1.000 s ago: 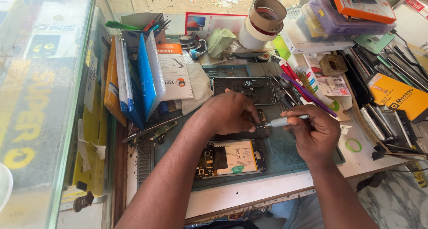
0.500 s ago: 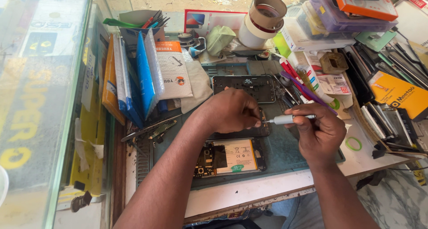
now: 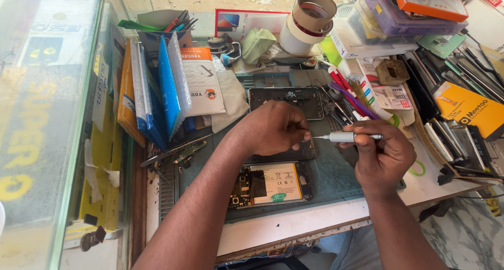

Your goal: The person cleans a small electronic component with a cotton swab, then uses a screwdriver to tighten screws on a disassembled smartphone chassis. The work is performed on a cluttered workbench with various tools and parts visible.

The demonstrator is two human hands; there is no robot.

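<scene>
At the middle of the green work mat [image 3: 336, 178] on the cluttered bench [image 3: 294, 228], the person's left hand [image 3: 275, 128] rests curled over a small dark part whose far edge just shows beneath the fingers; what exactly the fingers pinch is hidden, so whether they grip or merely press cannot be told. The right hand [image 3: 383, 154], just to the right of that part, is closed around a slim grey precision screwdriver [image 3: 346, 137], held nearly level with its fine tip aimed at the left hand's fingertips [image 3: 304, 136]. Nearer the person than the left hand lies an opened phone [image 3: 270, 185], back off, its pale battery and circuit board exposed. Beyond the left hand sits a dark phone frame [image 3: 289, 101], and farther off a stack of tape rolls [image 3: 310, 18]. To do this step well, it looks wise to keep the left hand planted firmly so the part cannot skate on the mat, bring the driver tip squarely into the screw head before turning, and twist with the fingertips alone using light pressure; a slanted tip could slip and strip the tiny head or scratch the board.
</scene>
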